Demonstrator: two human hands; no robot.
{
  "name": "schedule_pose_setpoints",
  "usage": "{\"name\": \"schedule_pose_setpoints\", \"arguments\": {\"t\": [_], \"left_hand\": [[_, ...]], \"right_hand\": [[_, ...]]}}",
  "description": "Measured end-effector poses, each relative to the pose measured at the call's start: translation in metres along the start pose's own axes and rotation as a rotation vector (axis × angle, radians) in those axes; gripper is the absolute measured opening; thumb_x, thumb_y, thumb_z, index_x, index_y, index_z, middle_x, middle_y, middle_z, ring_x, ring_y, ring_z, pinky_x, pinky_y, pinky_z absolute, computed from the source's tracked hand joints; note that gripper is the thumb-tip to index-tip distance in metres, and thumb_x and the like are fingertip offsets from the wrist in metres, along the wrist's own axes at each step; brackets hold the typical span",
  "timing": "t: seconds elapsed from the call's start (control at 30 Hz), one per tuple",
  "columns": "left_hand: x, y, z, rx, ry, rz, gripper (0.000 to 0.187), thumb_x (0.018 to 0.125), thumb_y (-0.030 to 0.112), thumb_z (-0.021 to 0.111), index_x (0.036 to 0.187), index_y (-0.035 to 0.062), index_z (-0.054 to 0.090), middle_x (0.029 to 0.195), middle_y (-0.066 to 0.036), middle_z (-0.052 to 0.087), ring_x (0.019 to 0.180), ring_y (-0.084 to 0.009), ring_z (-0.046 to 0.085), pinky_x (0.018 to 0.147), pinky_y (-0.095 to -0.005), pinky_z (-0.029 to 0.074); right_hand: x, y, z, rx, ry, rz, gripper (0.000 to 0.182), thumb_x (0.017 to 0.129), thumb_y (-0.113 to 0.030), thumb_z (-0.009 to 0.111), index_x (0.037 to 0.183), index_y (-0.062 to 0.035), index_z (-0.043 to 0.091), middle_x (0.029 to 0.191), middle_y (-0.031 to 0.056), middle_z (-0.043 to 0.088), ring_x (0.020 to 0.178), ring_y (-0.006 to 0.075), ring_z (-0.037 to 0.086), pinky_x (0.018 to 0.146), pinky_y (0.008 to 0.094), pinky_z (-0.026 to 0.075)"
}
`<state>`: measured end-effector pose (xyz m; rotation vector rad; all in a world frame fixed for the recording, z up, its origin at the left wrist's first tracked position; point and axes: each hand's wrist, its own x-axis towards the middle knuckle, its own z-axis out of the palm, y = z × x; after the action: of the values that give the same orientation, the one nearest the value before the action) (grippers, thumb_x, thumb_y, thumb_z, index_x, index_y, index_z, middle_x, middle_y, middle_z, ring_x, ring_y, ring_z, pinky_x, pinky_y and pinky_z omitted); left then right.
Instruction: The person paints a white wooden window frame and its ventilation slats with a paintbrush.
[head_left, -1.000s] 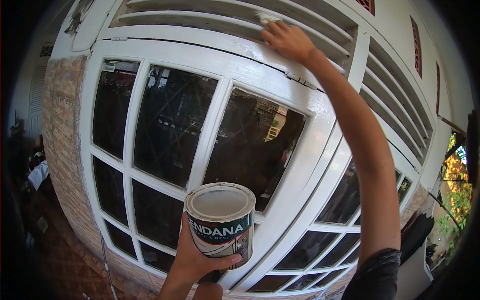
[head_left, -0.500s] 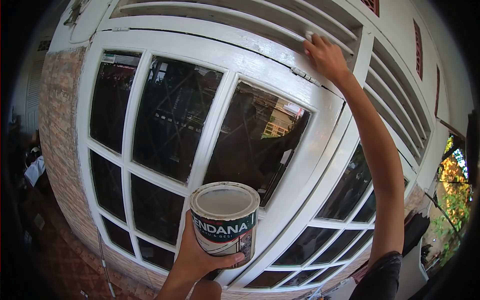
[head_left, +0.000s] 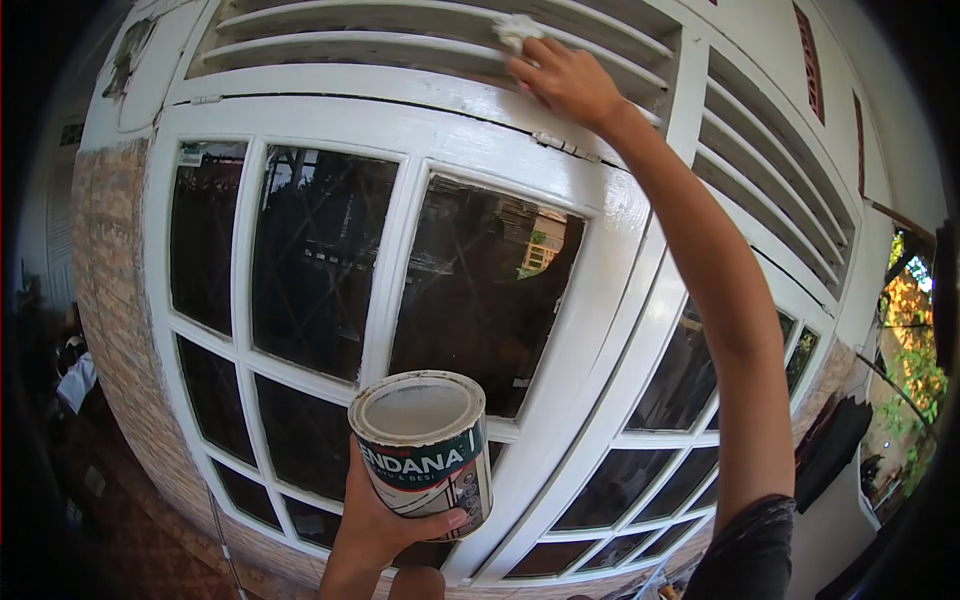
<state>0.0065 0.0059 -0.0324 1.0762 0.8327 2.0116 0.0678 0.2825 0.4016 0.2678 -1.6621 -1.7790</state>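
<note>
My left hand (head_left: 385, 520) is wrapped round an open paint can (head_left: 425, 465) with a green and white label, held upright at chest height. White residue coats its rim, and the inside looks pale. Raised high, my right hand (head_left: 565, 82) is closed on a crumpled white wad (head_left: 516, 32), perhaps cloth. The wad is against the white louvre slats (head_left: 400, 50) above the window, as far as I can tell touching one of them. Some of my right fingers are hidden behind the hand.
Below the louvre stands a white window frame (head_left: 380, 250) with dark panes and metal hinges (head_left: 566, 147). A second louvre (head_left: 770, 190) and window lie to the right. Stone-look tiles (head_left: 110, 260) cover the wall at left. Dark clothing (head_left: 835, 450) hangs at the right.
My right hand has moved left along the slats, and the white wad now shows more clearly. The view has shifted slightly. My left hand still holds the can.
</note>
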Motion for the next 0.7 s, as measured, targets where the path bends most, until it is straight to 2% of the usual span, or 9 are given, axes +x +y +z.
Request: {"name": "schedule_pose_setpoints", "arguments": {"t": [0.2, 0.27, 0.33, 0.43, 0.53, 0.7], "left_hand": [[0.004, -0.007, 0.006, -0.015, -0.059, -0.002, 0.113, 0.051, 0.007, 0.1, 0.143, 0.0025, 0.034, 0.13, -0.014, 0.057, 0.122, -0.0221, 0.059, 0.107, -0.0369, 0.051], [0.003, -0.007, 0.009, -0.024, -0.075, -0.014, 0.113, 0.051, 0.009, 0.1, 0.143, 0.0019, 0.034, 0.131, -0.014, 0.056, 0.123, -0.0227, 0.059, 0.107, -0.0369, 0.051], [0.002, -0.004, 0.012, -0.027, -0.077, -0.016, 0.113, 0.051, 0.009, 0.1, 0.142, 0.0021, 0.034, 0.131, -0.014, 0.057, 0.123, -0.0233, 0.059, 0.106, -0.037, 0.052], [0.002, -0.01, 0.009, -0.026, -0.072, 0.009, 0.112, 0.051, 0.009, 0.1, 0.141, 0.0025, 0.034, 0.13, -0.014, 0.056, 0.124, -0.0241, 0.059, 0.106, -0.0374, 0.052], [0.0, -0.007, 0.012, -0.006, -0.054, 0.003, 0.112, 0.051, 0.01, 0.1, 0.141, 0.0028, 0.034, 0.131, -0.015, 0.056, 0.123, -0.0245, 0.059, 0.105, -0.0375, 0.053], [-0.002, -0.008, 0.015, 0.017, -0.04, 0.031, 0.112, 0.051, 0.01, 0.1, 0.141, 0.0033, 0.034, 0.131, -0.016, 0.055, 0.123, -0.0246, 0.059, 0.104, -0.0373, 0.054]], "right_hand": [[-0.107, 0.032, -0.039, -0.149, -0.166, 0.092, 0.021, 0.089, -0.02, 0.068, 0.105, -0.0126, 0.058, 0.11, 0.0104, 0.058, 0.102, 0.0268, 0.065, 0.061, 0.0366, 0.059], [-0.122, 0.023, -0.045, -0.165, -0.176, 0.208, 0.021, 0.087, -0.019, 0.07, 0.103, -0.0117, 0.058, 0.108, 0.0097, 0.058, 0.099, 0.0259, 0.066, 0.06, 0.0367, 0.058], [-0.123, 0.011, -0.055, -0.161, -0.152, 0.308, 0.022, 0.083, -0.014, 0.072, 0.102, -0.0116, 0.06, 0.104, 0.0082, 0.059, 0.093, 0.0239, 0.066, 0.06, 0.0373, 0.059], [-0.115, 0.005, -0.067, -0.048, 0.027, 0.23, 0.028, 0.081, -0.009, 0.072, 0.106, -0.0127, 0.061, 0.103, 0.0075, 0.059, 0.093, 0.0239, 0.066, 0.061, 0.0379, 0.059], [-0.1, -0.002, -0.058, 0.012, 0.071, 0.199, 0.032, 0.079, -0.007, 0.072, 0.109, -0.0141, 0.061, 0.104, 0.0066, 0.06, 0.094, 0.024, 0.066, 0.062, 0.038, 0.06], [-0.055, -0.022, -0.036, 0.12, 0.146, 0.205, 0.026, 0.083, -0.009, 0.07, 0.106, -0.0156, 0.061, 0.104, 0.0046, 0.06, 0.093, 0.0242, 0.066, 0.065, 0.0388, 0.059]]}}
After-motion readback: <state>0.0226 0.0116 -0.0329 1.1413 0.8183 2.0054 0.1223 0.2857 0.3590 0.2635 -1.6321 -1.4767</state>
